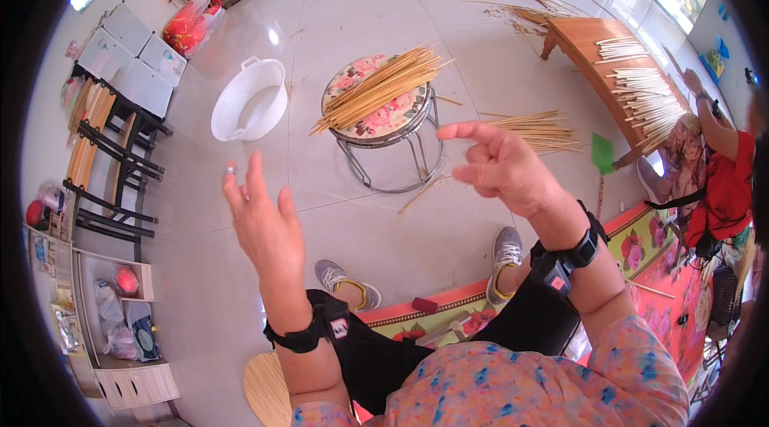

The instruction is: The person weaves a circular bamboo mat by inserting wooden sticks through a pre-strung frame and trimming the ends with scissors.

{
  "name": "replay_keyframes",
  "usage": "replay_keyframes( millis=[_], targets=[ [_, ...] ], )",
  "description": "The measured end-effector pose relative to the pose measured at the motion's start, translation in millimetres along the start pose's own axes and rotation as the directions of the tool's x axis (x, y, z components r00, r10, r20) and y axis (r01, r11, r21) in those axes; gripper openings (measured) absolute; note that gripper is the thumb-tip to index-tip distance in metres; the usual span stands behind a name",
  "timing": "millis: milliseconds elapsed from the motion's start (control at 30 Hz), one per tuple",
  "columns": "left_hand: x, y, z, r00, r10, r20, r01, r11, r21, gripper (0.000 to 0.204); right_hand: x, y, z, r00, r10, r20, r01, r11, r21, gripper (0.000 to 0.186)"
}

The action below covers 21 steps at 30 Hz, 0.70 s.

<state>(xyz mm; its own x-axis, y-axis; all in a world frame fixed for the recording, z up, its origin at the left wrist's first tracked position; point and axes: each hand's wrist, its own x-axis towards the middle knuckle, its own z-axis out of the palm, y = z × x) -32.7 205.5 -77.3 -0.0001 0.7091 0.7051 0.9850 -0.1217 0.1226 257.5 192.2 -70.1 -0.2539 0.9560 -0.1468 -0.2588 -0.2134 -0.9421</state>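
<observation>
My left hand (268, 227) is raised in front of me, fingers apart and holding nothing, with a ring on one finger. To its right, my right hand (509, 169) is also in the air, its index finger stretched to the left and the other fingers partly bent, with nothing seen in it. Beyond both hands stands a round stool (371, 137) with a floral top and metal legs. A bundle of thin tan stalks (384, 90) lies slantwise across the stool, touched by neither hand. More stalks (541, 132) lie on the floor past my right hand.
A white plastic basin (250, 98) sits left of the stool. At right, a wooden bench (581, 42) bears pale sticks (641, 94), and a person in red (725, 187) sits beside it. A green fly swatter (602, 153) stands near. Stacked black-framed furniture (120, 155) lines the left.
</observation>
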Motion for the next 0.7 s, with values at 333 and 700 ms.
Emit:
replay_keyframes(
  millis=[333,700],
  targets=[
    [-27,76,-3,0.94,0.261,0.222,0.11,0.383,-0.917,0.024,-7,26,46,0.949,0.111,0.294,-0.116,0.993,0.001,0.067],
    [-31,59,-12,0.866,0.244,0.437,0.456,-0.024,-0.89,0.012,-4,40,39,0.897,0.103,0.43,-0.051,0.99,-0.131,0.075]
  ],
)
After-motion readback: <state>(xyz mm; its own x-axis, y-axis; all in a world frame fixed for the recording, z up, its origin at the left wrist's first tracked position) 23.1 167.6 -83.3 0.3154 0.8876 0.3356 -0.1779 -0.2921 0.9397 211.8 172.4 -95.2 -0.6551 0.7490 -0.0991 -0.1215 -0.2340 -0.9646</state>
